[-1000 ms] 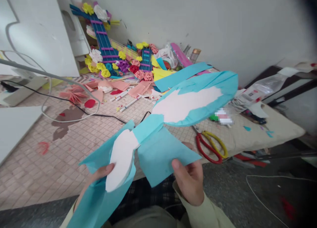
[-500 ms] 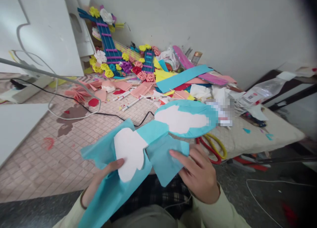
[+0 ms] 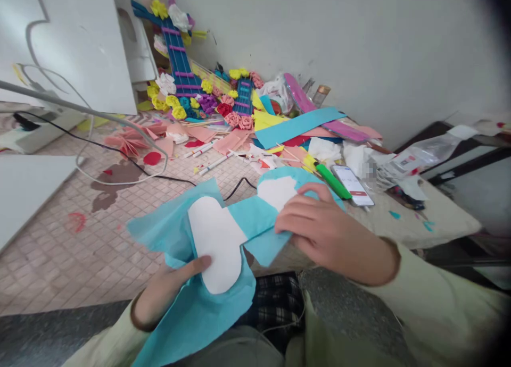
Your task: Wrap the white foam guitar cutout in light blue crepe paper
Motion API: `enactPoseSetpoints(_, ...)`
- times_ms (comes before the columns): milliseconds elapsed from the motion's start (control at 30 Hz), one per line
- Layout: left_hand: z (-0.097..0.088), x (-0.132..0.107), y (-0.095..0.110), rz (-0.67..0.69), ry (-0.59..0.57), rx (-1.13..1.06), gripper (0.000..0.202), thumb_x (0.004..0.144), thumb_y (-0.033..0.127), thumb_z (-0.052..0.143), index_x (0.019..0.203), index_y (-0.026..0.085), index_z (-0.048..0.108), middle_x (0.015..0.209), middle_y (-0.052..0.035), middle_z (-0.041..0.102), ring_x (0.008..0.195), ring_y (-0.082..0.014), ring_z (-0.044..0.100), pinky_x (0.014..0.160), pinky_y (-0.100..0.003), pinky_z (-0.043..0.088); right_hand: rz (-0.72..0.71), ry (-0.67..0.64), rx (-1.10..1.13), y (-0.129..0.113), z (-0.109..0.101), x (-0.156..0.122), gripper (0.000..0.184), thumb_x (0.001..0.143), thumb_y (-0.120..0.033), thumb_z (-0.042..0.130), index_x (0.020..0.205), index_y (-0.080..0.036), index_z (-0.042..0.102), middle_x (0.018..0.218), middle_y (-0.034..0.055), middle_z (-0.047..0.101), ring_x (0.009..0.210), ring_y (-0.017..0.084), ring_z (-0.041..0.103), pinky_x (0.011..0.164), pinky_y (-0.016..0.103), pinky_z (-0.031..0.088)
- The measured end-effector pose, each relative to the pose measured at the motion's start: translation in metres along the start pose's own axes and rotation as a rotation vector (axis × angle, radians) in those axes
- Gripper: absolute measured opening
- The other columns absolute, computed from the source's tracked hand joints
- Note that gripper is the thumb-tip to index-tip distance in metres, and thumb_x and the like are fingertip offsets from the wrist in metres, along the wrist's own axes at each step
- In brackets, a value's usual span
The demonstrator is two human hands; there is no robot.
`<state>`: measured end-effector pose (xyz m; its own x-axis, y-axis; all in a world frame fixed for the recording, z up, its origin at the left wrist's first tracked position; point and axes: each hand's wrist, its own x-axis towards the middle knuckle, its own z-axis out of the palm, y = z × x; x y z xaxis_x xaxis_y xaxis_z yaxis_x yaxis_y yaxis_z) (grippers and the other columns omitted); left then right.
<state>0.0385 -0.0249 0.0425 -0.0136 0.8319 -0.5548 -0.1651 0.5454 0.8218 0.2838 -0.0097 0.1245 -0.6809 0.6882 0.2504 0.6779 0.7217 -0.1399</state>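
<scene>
I hold a white foam cutout (image 3: 215, 244) wrapped in light blue tissue paper (image 3: 199, 314) over my lap. My left hand (image 3: 167, 290) grips its near rounded end from below, thumb on the white face. My right hand (image 3: 323, 231) lies flat on the far part of the cutout, fingers stretched out and pressing the blue paper down against the table edge. A small patch of white (image 3: 279, 191) shows beyond my fingers.
A phone (image 3: 353, 185) and a green marker (image 3: 333, 181) lie just past my right hand. Paper flowers, blue ladder shapes (image 3: 179, 58), pens and paper scraps crowd the back of the tiled surface. A black cable (image 3: 131, 170) crosses it. White foam boards (image 3: 67, 48) lean at left.
The cutout came down from raised to low over the table edge. My right hand let go of the blue flap and moved forward onto the far part, covering the scissors.
</scene>
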Motion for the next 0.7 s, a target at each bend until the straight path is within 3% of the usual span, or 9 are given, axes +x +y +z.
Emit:
enactPoseSetpoints(67,0.001,-0.001,-0.001,0.014,0.004,0.146,0.056,0.065,0.025,0.070,0.119,0.023,0.055,0.115,-0.0037,0.063,0.120,-0.0286,0.044,0.104,-0.042,0.032,-0.003,-0.052,0.061,0.010,-0.001,0.016,0.018,0.082,-0.010,0.047,0.072,-0.019,0.059,0.072,-0.0004,0.063,0.074,0.015,0.055,0.084,0.037,0.031)
enactPoseSetpoints(333,0.003,-0.004,-0.002,0.046,-0.054,0.175,0.058,0.057,0.033,0.075,0.112,0.023,0.061,0.103,-0.0040,0.069,0.113,-0.0312,0.052,0.098,-0.042,0.041,0.119,-0.259,0.310,0.040,0.008,0.063,0.004,0.075,-0.015,0.064,0.078,-0.015,0.067,0.078,0.0016,0.067,0.074,0.013,0.059,0.067,0.023,0.040)
enactPoseSetpoints(500,0.001,-0.002,-0.002,0.049,-0.036,0.187,0.064,0.056,0.032,0.075,0.117,0.024,0.057,0.106,-0.0039,0.068,0.115,-0.0314,0.050,0.100,-0.043,0.039,0.163,-0.311,0.386,0.048,0.017,0.071,0.008,0.075,-0.019,0.063,0.080,-0.014,0.067,0.081,0.0027,0.068,0.077,0.014,0.060,0.069,0.023,0.041)
enactPoseSetpoints(700,0.002,0.000,0.000,0.099,-0.094,0.191,0.065,0.057,0.035,0.073,0.119,0.024,0.056,0.113,-0.0049,0.065,0.112,-0.0313,0.053,0.097,-0.043,0.041,0.199,-0.320,0.463,0.056,0.032,0.068,0.008,0.075,-0.020,0.061,0.077,-0.013,0.066,0.077,0.0019,0.067,0.073,0.013,0.059,0.067,0.023,0.042)
